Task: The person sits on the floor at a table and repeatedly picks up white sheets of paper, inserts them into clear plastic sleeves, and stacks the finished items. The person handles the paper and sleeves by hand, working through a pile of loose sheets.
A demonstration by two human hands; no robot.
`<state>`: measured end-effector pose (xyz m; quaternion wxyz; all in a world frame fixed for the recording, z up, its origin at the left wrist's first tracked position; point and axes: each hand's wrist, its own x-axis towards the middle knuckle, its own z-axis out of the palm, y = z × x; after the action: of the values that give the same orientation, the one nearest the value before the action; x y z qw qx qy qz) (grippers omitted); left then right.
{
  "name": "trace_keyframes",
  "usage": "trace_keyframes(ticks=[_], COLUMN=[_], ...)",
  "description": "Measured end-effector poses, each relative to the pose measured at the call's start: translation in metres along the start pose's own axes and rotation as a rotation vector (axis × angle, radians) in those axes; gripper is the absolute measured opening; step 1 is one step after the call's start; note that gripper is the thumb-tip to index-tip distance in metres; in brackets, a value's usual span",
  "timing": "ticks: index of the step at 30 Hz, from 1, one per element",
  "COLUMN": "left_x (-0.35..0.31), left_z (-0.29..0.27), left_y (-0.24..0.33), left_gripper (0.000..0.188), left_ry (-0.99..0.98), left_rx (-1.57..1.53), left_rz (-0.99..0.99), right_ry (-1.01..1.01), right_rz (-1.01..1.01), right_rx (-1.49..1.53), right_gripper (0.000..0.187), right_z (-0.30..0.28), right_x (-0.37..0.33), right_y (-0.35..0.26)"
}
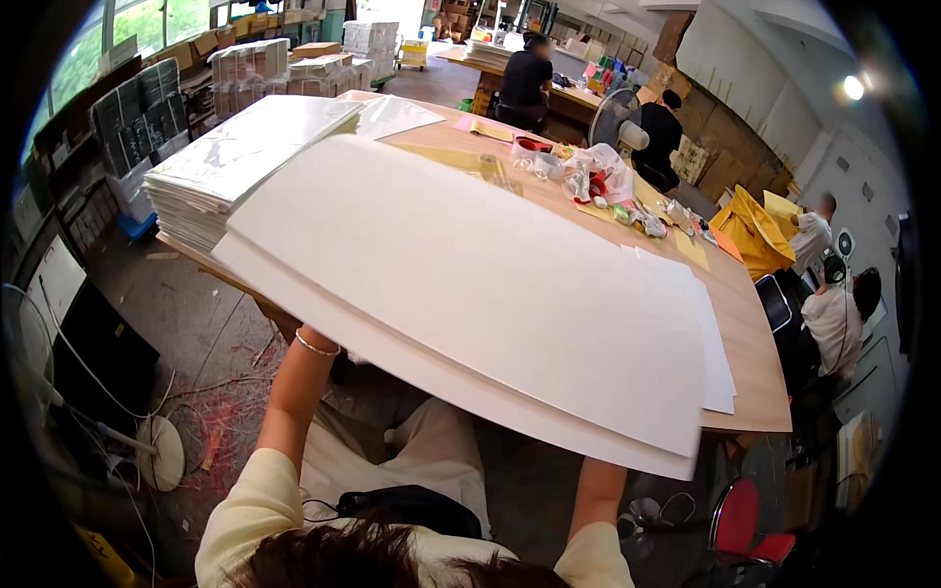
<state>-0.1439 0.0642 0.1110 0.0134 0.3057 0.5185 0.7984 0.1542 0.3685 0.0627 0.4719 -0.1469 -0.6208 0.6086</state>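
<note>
Large white sheets (461, 284), at least two with offset edges, stretch across the table and jut past its near edge toward me. My left forearm (294, 392), with a light bracelet (316, 345) at the wrist, reaches under their near left edge. My right forearm (596, 495) goes under the near right part. Both hands are hidden beneath the sheets, so their fingers and grip do not show. Other white sheets (720, 343) lie on the wooden table (750, 372) at the right, partly covered.
A thick stack of white sheets (186, 211) stands at the table's left end. Tape rolls (532, 147) and plastic bags (606, 169) clutter the far edge, near a fan (618, 116). A red chair (745, 524) is at lower right. Several people sit or stand farther off.
</note>
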Motion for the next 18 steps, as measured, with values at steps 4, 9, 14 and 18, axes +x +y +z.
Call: trace_keyframes(ticks=[4, 9, 14, 18], left_x=[0.031, 0.033, 0.022, 0.018], left_z=[0.01, 0.007, 0.03, 0.036], left_y=[0.007, -0.002, 0.018, 0.03], left_gripper=[0.042, 0.04, 0.039, 0.041], left_ry=[-0.008, 0.089, 0.126, 0.144], left_rx=[0.188, 0.256, 0.427, 0.358], left_rz=[-0.155, -0.204, 0.01, 0.12], right_ry=[-0.01, -0.049, 0.067, 0.123], right_rz=[0.112, 0.075, -0.196, -0.112], right_rx=[0.08, -0.127, -0.357, -0.162], right_gripper=[0.035, 0.035, 0.029, 0.03], right_z=[0.004, 0.066, 0.103, 0.096], right_x=[0.034, 0.024, 0.013, 0.008], right_y=[-0.006, -0.062, -0.067, -0.067])
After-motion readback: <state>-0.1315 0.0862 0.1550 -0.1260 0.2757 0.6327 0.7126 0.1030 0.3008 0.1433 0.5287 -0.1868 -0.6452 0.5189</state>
